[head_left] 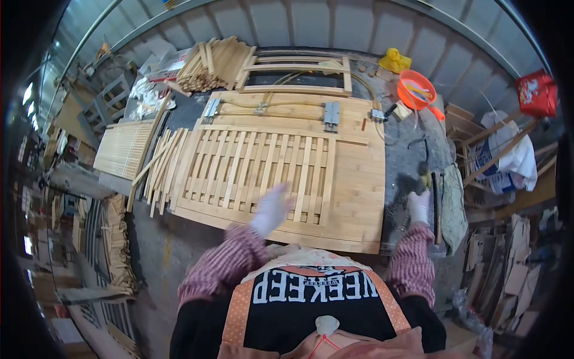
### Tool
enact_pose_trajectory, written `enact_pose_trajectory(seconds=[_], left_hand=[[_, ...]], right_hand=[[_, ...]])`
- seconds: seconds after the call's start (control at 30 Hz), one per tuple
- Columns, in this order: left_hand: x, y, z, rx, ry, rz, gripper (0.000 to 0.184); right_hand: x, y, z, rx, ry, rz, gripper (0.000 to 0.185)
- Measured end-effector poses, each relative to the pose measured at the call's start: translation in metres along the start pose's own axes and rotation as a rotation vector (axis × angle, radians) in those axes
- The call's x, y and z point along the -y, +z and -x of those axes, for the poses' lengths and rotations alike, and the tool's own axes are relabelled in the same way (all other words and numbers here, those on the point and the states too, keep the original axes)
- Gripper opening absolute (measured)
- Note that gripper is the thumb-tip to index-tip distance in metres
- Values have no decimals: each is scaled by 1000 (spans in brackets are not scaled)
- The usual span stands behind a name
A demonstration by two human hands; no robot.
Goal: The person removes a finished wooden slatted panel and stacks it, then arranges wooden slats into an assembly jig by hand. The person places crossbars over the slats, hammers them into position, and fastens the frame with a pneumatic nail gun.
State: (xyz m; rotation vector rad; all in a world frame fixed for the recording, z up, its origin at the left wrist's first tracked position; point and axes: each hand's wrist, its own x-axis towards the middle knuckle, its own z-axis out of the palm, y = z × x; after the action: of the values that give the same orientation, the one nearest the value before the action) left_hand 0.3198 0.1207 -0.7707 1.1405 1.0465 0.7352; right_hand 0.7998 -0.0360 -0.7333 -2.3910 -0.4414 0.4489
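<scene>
A slatted wooden panel (257, 173) lies on a large wooden board (359, 197) on the dark workbench. My left hand (271, 210), in a white glove, is over the lower middle of the slats and smeared by motion. At the right, my gloved right hand (418, 206) is closed around the handle of a dark tool (425, 175), whose shape is partly blurred, over the dark bench top. Metal clamp blocks (331, 115) with hoses sit along the board's upper part.
Loose wooden strips (162, 167) and a slatted mat (124, 148) are at the left. Behind are stacked sticks (218, 63) and a wooden frame (299, 91). An orange bowl (415, 90) and yellow bag (394, 60) stand at back right, and a greenish cloth (454, 206) hangs at the right edge.
</scene>
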Motion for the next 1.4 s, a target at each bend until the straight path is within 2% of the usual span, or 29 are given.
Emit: enact_pose_trajectory(seconds=[0.03, 0.07, 0.1, 0.13, 0.17, 0.2, 0.23, 0.27, 0.3, 0.37, 0.43, 0.47, 0.53, 0.6, 0.63, 0.7, 0.8, 0.87, 0.9, 1.03, 1.1, 1.13, 1.2, 1.27, 1.4], left_hand=[[-111, 71, 35, 152, 144, -667, 53], [-98, 97, 21, 259, 221, -676, 57], [-114, 127, 22, 372, 196, -742, 64], [-133, 147, 27, 537, 66, -543, 78], [-114, 167, 22, 582, 116, -451, 83], [-147, 171, 40, 644, 104, -389, 85], [-137, 173, 38, 640, 408, -221, 83], [-152, 162, 45, 545, 209, -319, 78], [-156, 142, 43, 530, 329, -338, 74], [-165, 97, 41, 549, 276, -514, 74], [-193, 58, 57, 564, 294, -988, 79], [-201, 39, 64, 610, 305, -987, 79], [-205, -5, 83, 618, 343, -1136, 77], [-196, -45, 94, 542, 685, -982, 73], [-195, -54, 91, 561, 680, -976, 73], [-190, -70, 88, 238, 1294, -693, 69], [-178, -73, 83, 234, 1127, -671, 66], [-163, -75, 87, 345, 687, -402, 60], [-153, -72, 88, 334, 659, -395, 60], [-107, -31, 85, 1019, -292, -33, 53], [-78, -6, 96, 943, -335, 30, 53], [-64, 8, 99, 895, -353, 48, 52], [-32, 30, 109, 830, -399, 44, 52], [-1, 56, 120, 782, -441, 39, 51], [46, 97, 150, 695, -509, 0, 49]], right_hand=[[10, -24, 13, 79, 29, -367, 42], [35, -49, 50, 157, -71, -523, 36], [61, -62, 93, 232, -165, -679, 30], [70, -60, 119, 227, -162, -669, 30], [76, -55, 146, 353, -141, -887, 32], [81, -47, 174, 468, -116, -1111, 33], [98, -29, 203, 548, -162, -1317, 35], [117, -12, 226, 610, -215, -1525, 37], [129, -15, 246, 394, -207, -1292, 35], [162, 6, 267, 263, -218, -1265, 29], [162, 45, 265, 226, 14, -1297, 26], [164, 59, 270, 179, 25, -1301, 26], [168, 86, 283, 229, 41, -1629, 23], [159, 109, 294, 293, 80, -1706, 24], [168, 113, 308, 273, 89, -1703, 24], [184, 121, 341, 327, 216, -1718, 25], [206, 118, 385, 263, 281, -1543, 26], [215, 112, 406, 213, 316, -1377, 27], [214, 106, 415, 222, 335, -1352, 27], [191, 67, 428, 459, -148, -1159, 28], [164, 50, 417, 694, -129, -1060, 40], [156, 43, 410, 735, -97, -1030, 40], [140, 36, 403, 572, 398, -1062, 54], [90, 31, 383, 686, 433, -1141, 59], [69, 29, 359, 726, 427, -1066, 54]])
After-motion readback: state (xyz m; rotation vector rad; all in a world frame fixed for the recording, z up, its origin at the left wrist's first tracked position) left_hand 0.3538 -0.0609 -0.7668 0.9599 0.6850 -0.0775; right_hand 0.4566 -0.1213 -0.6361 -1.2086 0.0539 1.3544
